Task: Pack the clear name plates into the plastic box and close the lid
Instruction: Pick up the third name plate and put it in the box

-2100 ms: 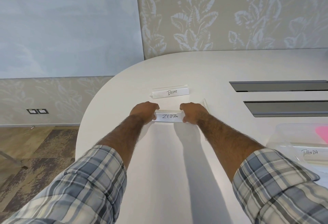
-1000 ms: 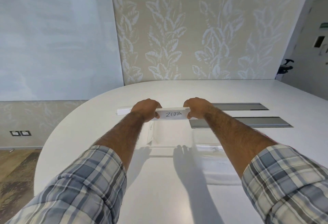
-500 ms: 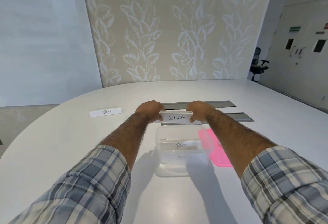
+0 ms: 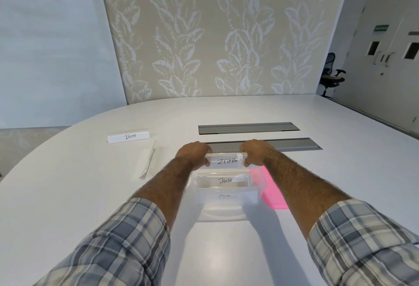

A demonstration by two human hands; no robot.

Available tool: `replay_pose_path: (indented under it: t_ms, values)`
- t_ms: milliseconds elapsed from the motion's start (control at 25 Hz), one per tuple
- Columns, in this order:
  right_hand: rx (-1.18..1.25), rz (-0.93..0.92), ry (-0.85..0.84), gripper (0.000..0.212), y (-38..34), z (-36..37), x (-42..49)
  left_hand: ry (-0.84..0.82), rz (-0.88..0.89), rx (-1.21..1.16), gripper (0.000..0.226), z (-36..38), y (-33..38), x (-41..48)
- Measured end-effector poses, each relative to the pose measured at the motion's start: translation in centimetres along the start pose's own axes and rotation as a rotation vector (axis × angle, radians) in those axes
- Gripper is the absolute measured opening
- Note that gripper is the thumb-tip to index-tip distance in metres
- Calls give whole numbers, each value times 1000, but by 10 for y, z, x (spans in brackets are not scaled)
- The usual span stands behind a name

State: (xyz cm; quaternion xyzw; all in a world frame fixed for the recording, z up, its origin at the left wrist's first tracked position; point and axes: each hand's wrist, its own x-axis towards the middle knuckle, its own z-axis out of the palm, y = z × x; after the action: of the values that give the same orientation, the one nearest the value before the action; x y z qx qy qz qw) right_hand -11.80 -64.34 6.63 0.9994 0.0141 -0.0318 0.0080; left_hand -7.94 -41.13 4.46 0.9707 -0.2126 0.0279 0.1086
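My left hand [image 4: 194, 155] and my right hand [image 4: 255, 152] grip the two ends of the clear ZEBRA name plate [image 4: 227, 161], held level over the far rim of the clear plastic box [image 4: 260, 191]. Inside the box lies the PANDA name plate [image 4: 225, 181], with another plate under it whose writing I cannot read. The pink lid [image 4: 273, 191] lies flat on the table against the box's right side. The BEAR name plate [image 4: 128, 136] stands at the far left. A blank clear name plate [image 4: 150, 161] lies on its side between the BEAR plate and my left arm.
Two grey cable hatches [image 4: 249, 128] are set into the white table [image 4: 68, 195] just beyond my hands. The table's curved edge runs along the left. An office chair [image 4: 331, 77] and doors stand at the far right.
I lifted the ZEBRA plate off the table at the left and carried it right to the box. In the last half second it came lower and closer to the box's far rim.
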Motion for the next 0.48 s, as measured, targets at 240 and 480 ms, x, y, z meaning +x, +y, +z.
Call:
replay_pose_path:
  t_ms: [240,480]
  values:
    - [-47,-52,6,58,3,17,6,-7,3,29,49,18,-3,7]
    - [-114,-93,-6,56,0,33,12,-6,60,198,43,29,1,8]
